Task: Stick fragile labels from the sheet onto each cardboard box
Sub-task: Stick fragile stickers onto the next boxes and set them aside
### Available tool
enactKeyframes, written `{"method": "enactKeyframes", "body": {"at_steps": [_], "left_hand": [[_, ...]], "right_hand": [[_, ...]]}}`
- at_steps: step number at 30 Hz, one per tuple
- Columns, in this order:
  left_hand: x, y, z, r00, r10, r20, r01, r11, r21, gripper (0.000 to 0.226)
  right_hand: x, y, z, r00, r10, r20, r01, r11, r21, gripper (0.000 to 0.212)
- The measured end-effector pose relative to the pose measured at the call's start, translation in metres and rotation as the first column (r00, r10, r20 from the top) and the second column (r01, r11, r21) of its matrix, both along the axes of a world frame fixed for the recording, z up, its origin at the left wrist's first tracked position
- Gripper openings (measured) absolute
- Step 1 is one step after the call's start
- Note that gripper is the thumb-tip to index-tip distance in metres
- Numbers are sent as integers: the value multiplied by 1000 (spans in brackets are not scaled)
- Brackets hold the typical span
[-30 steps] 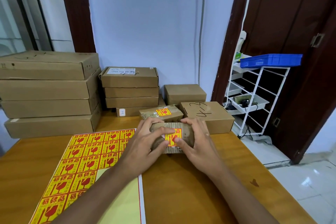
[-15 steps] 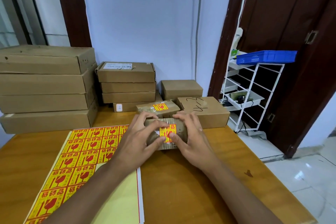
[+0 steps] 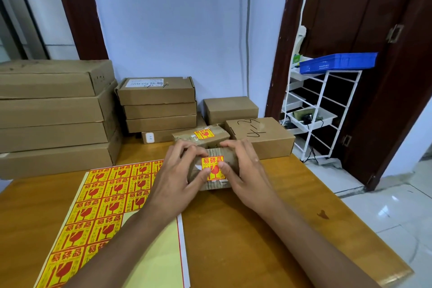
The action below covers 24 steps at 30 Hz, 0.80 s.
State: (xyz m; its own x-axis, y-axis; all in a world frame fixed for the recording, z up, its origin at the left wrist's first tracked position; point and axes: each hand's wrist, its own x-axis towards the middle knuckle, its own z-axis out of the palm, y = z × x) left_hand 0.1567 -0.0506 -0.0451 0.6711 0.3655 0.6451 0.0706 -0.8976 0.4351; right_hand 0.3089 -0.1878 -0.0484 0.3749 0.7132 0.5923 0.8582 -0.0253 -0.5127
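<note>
A small taped cardboard box (image 3: 230, 161) sits on the wooden table (image 3: 245, 229) with a yellow and red fragile label (image 3: 212, 165) on its top. My left hand (image 3: 178, 172) grips the box's left side, thumb on the label's lower left. My right hand (image 3: 245, 170) grips the right side, thumb on the label's right edge. The label sheet (image 3: 102, 201) lies flat to the left, with a bare backing strip near me. Behind the held box stands another small box (image 3: 184, 137) bearing a fragile label (image 3: 204, 134).
Stacks of flat cardboard boxes (image 3: 53, 114) line the back left, a middle stack (image 3: 159, 105) beside them. Two unlabelled boxes (image 3: 268, 140) sit back right near the table edge. A white rack (image 3: 320, 110) with a blue tray (image 3: 336, 63) stands beyond.
Both hands stay on the small box while the thumbs have shifted over the label. The view has tilted slightly.
</note>
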Motion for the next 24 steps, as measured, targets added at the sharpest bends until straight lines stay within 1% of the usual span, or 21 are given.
{"method": "enactKeyframes", "body": {"at_steps": [4,8,10,12,14,15,17,19,21,23,24], "left_hand": [[3,0,-2,1000,27,7,-27,1000,6,26],[5,-2,-2,1000,16,23,-15,999,-39,25],[4,-1,-1,999,32,27,-31,998,-53,28],[2,1,-1,998,67,13,-67,998,-10,32],[1,2,-1,996,94,-4,-94,995,27,34],[1,1,0,995,103,-11,-103,994,33,34],[0,0,5,992,116,-52,-112,990,82,36],[-4,3,18,988,136,-74,-119,973,197,38],[-15,9,36,987,162,5,-158,950,271,35],[-29,20,55,961,250,117,-274,918,287,30],[-37,28,60,944,301,136,-328,902,280,25]], "right_hand": [[-1,1,0,1000,-13,22,13,1000,-13,41],[-1,0,4,998,-41,55,43,998,-35,42],[0,-3,7,998,-11,55,14,998,-60,52],[2,-7,10,998,32,59,-24,991,-132,69],[3,-8,11,991,46,123,-17,975,-224,89],[3,-7,12,984,28,174,16,969,-247,96],[2,-6,15,971,-22,239,81,968,-239,100],[0,-8,18,966,-35,256,95,969,-226,100],[0,-13,19,967,-17,256,82,965,-248,101],[0,-17,24,964,-14,266,87,960,-265,103],[1,-18,28,962,-26,272,99,961,-258,103]]}}
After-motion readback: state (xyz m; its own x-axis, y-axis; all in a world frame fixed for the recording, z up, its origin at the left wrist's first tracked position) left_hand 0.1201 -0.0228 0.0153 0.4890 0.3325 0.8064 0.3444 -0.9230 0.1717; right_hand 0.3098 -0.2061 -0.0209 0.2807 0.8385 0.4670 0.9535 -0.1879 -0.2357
